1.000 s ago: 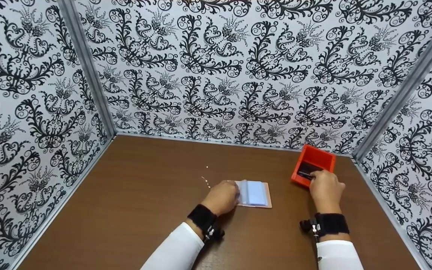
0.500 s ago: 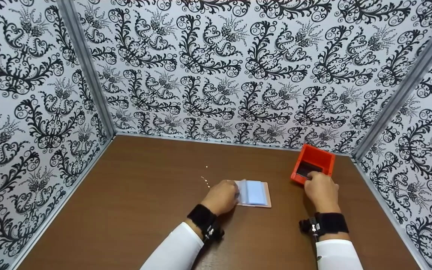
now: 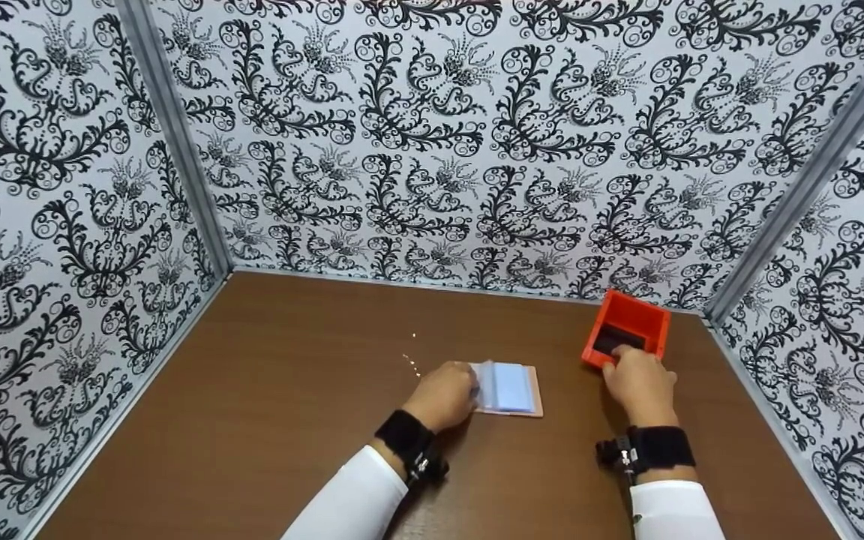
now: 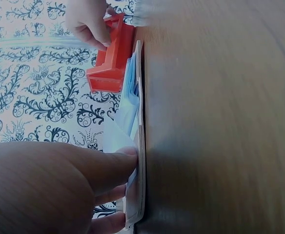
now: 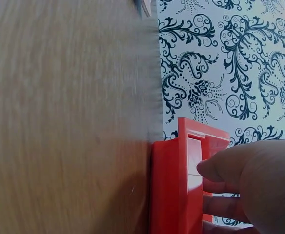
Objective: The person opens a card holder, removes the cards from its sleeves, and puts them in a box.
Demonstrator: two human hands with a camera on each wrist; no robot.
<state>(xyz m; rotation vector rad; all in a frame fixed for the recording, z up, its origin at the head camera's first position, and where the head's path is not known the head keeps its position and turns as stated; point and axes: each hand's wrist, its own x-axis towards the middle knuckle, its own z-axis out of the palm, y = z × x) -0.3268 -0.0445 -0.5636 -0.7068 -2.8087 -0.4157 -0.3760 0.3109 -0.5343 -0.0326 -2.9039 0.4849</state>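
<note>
In the head view my left hand (image 3: pixel 443 394) grips the left side of a card holder (image 3: pixel 538 390) lying open on the table. Its clear plastic sleeves (image 3: pixel 508 386) fan up from a pinkish cover; the left wrist view has my thumb pressing on a sleeve (image 4: pixel 119 139) by the cover's edge. My right hand (image 3: pixel 640 379) is over the front of a red box (image 3: pixel 631 307), fingertips inside its rim. Dark cards (image 3: pixel 616 339) lie in the box. In the right wrist view the thumb and fingers stand apart, near a white surface (image 5: pixel 194 163) inside.
The brown table (image 3: pixel 289 375) meets patterned walls (image 3: pixel 432 150) at the back and sides. Several small white specks (image 3: pixel 411 363) lie left of the card holder. The red box stands at the back right, near the wall.
My right hand has drawn slightly toward me and left at the box; the shiny dark edge at its fingertips no longer shows. My left hand and the card holder stay put.
</note>
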